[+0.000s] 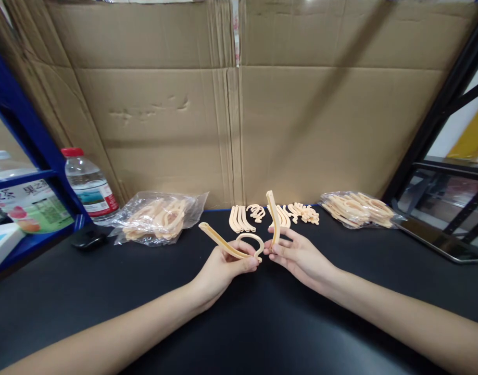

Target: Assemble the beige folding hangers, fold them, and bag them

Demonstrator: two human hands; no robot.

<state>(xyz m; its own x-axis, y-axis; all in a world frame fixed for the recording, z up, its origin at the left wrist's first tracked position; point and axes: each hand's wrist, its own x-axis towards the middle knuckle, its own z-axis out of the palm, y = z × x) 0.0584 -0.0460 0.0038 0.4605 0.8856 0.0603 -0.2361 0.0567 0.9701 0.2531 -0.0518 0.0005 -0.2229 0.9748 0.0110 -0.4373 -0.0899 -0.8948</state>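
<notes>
Head view. Both hands met over the black table [239, 323], well in front of the cardboard wall [156, 130].

The left hand [223, 268] was closed around the near end of a slanting strip [219, 238] of beige plastic, thumb pressed on top. Its far end rose free, up and leftward, towards the wall.

The right hand [297, 255] pinched the foot of an upright strip [273, 216] with its fingertips, the other fingers loosely spread. I judged this end-grip left both lengths in plain sight.

A small loop [250, 238] arched between the hands. I could not tell which strip it belonged to.

Loose pieces [242, 219] lay sorted at the wall's foot, between two filled bags [156, 216] [356, 208].
</notes>
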